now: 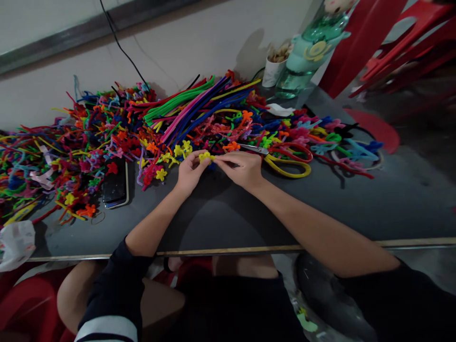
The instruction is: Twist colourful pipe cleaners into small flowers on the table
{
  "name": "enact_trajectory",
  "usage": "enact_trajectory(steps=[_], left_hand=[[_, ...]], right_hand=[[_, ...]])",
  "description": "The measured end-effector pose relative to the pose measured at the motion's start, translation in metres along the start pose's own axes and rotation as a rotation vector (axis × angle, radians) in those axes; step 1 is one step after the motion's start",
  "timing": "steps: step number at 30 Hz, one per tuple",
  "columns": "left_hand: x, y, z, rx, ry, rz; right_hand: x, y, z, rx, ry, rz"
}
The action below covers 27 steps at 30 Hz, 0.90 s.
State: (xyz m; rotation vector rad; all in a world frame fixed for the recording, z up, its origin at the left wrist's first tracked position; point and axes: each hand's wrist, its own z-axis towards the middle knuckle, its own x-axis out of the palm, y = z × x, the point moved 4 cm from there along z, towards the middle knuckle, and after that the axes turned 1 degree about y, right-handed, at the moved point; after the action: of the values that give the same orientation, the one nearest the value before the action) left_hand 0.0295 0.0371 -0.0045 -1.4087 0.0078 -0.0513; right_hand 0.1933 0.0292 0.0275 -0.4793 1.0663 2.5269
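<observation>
Between my two hands is a yellow pipe-cleaner flower (205, 156), held just above the dark table. My left hand (190, 172) pinches its petals between thumb and fingers. From the other side, my right hand (245, 167) grips the flower's right end with closed fingertips. Several finished yellow flowers (178, 150) lie just behind my left hand, and one more yellow flower (161, 175) rests to its left. Scissors (289, 166) with red and yellow handles lie to the right of my right hand, their blades pointing left.
A large heap of colourful pipe-cleaner pieces (81, 128) spreads along the wall. Straight pipe cleaners (185, 102) lie on top. A phone (116, 183) sits at left, a plastic bag (17, 242) at the front-left edge. A paper cup (273, 71) and a green bottle (297, 66) stand back right.
</observation>
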Motion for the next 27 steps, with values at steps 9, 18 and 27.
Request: enact_trajectory(steps=[9,18,27], left_hand=[[-0.0066,-0.0013,0.0037,0.004,0.05,0.155],[-0.0035,-0.0012,0.0008,-0.01,0.101,0.241],[-0.0015,-0.0017,0.0008,-0.028,0.185,0.234]], right_hand=[[0.0001,-0.0069,0.0047,-0.049,-0.013,0.128],[0.0041,-0.0089,0.0039,-0.179,0.074,0.168],[0.0035,-0.0075,0.0054,-0.173,0.128,0.159]])
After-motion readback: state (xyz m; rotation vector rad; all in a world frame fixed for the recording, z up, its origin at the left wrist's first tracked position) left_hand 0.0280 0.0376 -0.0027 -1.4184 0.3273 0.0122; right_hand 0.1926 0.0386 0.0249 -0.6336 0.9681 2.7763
